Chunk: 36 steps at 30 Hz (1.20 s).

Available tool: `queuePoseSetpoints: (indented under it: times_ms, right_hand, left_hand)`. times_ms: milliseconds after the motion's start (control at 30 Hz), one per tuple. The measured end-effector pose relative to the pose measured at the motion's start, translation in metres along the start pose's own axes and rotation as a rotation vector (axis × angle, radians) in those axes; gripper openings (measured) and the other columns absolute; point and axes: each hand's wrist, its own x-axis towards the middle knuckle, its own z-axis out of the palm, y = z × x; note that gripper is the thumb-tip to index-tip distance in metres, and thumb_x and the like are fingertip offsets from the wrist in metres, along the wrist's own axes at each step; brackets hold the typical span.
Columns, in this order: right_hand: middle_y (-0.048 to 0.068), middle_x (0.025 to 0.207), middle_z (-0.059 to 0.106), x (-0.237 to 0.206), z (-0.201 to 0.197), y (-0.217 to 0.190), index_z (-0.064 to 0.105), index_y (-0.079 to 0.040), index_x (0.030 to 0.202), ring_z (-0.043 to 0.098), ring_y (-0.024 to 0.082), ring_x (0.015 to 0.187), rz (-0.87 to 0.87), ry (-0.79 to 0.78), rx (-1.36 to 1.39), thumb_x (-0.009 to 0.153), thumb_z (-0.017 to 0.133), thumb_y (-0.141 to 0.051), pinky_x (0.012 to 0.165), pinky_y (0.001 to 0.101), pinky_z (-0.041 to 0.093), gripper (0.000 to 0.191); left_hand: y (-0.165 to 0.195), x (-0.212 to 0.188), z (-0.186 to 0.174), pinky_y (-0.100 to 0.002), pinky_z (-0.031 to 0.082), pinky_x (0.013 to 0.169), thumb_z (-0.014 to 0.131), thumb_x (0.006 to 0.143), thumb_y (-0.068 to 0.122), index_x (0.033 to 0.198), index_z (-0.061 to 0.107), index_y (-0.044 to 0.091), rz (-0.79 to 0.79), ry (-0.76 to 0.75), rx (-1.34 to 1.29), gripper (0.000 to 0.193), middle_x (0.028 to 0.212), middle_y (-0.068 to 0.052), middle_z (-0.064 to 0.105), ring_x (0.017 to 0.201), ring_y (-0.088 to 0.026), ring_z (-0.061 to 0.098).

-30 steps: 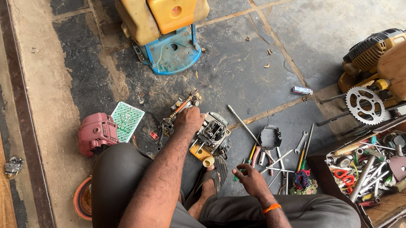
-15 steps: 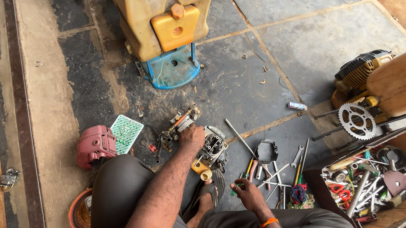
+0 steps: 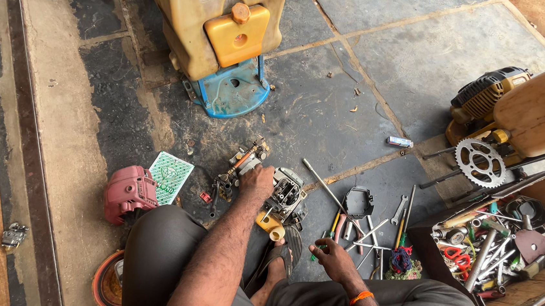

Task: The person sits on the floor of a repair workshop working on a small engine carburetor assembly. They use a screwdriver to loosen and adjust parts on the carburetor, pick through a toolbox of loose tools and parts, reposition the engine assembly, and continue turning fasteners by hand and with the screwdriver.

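Person seated on stone floor; left hand (image 3: 257, 181) rests fingers curled over a small engine assembly (image 3: 285, 196), with a carburettor part (image 3: 246, 159) just beyond the fingertips. Right hand (image 3: 332, 258) lies low, fingers loosely bent, touching a green-handled screwdriver (image 3: 320, 246); whether they pinch it, cannot tell. Scattered wrenches (image 3: 399, 209) lie just past that hand's fingers.

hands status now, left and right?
Left hand: closed on the small engine part.
Right hand: curled over the loose tools; grip cannot be told.
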Motion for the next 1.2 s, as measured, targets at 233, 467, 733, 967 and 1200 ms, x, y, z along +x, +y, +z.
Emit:
queuePoseSetpoints:
  times_ms: [233, 467, 733, 967, 1200]
  right_hand:
    - [0.015, 0.116, 0.077, 0.002, 0.000, 0.001, 0.058, -0.009, 0.140, 0.078, 0.021, 0.100, -0.009, -0.007, -0.017, 0.096, 0.057, -0.057, 0.092, 0.0388, 0.062, 0.064]
    - [0.014, 0.115, 0.078, 0.002, -0.001, 0.002, 0.058, -0.010, 0.139, 0.079, 0.021, 0.100, -0.013, -0.005, -0.023, 0.096, 0.057, -0.057, 0.092, 0.0387, 0.061, 0.065]
    - [0.013, 0.120, 0.075, 0.001, -0.001, 0.000, 0.058, -0.009, 0.140, 0.079, 0.021, 0.100, -0.017, 0.004, -0.021, 0.096, 0.057, -0.057, 0.093, 0.0394, 0.061, 0.065]
    - [0.012, 0.119, 0.077, 0.000, -0.001, 0.001, 0.059, -0.009, 0.139, 0.078, 0.022, 0.101, -0.027, 0.016, 0.001, 0.095, 0.059, -0.055, 0.093, 0.0390, 0.061, 0.063]
    - [0.015, 0.117, 0.077, -0.013, -0.007, -0.025, 0.066, -0.008, 0.130, 0.073, 0.025, 0.108, -0.211, 0.220, 0.047, 0.096, 0.065, -0.050, 0.094, 0.0385, 0.057, 0.054]
  left_hand:
    - [0.004, 0.002, 0.001, -0.033, 0.064, 0.065, 0.058, 0.107, 0.027, 0.132, 0.061, 0.004, -0.042, 0.024, 0.009, 0.034, 0.125, -0.018, 0.062, 0.087, -0.023, 0.070]
    - [0.005, 0.011, 0.010, -0.031, 0.065, 0.062, 0.058, 0.105, 0.014, 0.127, 0.064, 0.001, 0.033, 0.074, 0.190, 0.026, 0.117, -0.019, 0.068, 0.085, -0.023, 0.072]
    - [0.005, 0.013, 0.011, -0.033, 0.065, 0.069, 0.058, 0.105, 0.011, 0.127, 0.062, -0.003, 0.087, 0.075, 0.183, 0.027, 0.116, -0.020, 0.070, 0.087, -0.024, 0.072]
    - [0.004, 0.012, 0.010, -0.036, 0.064, 0.073, 0.061, 0.101, 0.010, 0.128, 0.060, -0.003, 0.124, 0.113, 0.168, 0.031, 0.117, -0.021, 0.068, 0.089, -0.026, 0.071]
    - [-0.001, 0.009, 0.009, -0.030, 0.062, 0.059, 0.058, 0.106, 0.016, 0.111, 0.071, 0.000, -0.036, 0.079, 0.018, 0.021, 0.102, -0.016, 0.075, 0.077, -0.020, 0.072]
